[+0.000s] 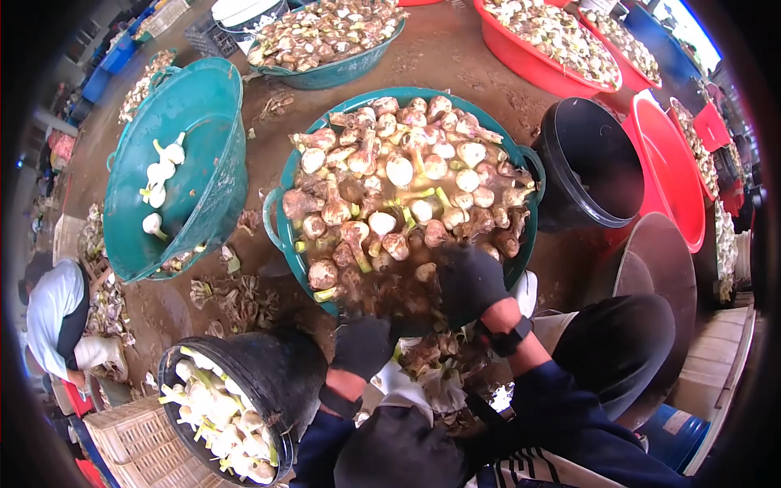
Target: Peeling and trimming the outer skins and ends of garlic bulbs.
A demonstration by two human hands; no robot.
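Note:
Murky brown water and soiled garlic bulbs (399,171) fill a round green tub (282,221) in front of me. My right hand (473,279), in a black glove, reaches over the tub's near right part, its fingers dark and blurred near the water. At the near rim is my left hand (364,346), also black-gloved, fingertips hidden against the dark water. Whether either hand grips a bulb cannot be made out. Several bulbs in the tub show white, peeled skins, while others keep brown outer leaves and stems.
To the left, a tilted green tub (213,183) holds several white bulbs. Below it leans a black bucket (299,372) of cleaned garlic, by a plastic crate (131,436). A black bucket (549,177) and red tub (668,165) stand right. A person (58,317) bends at far left.

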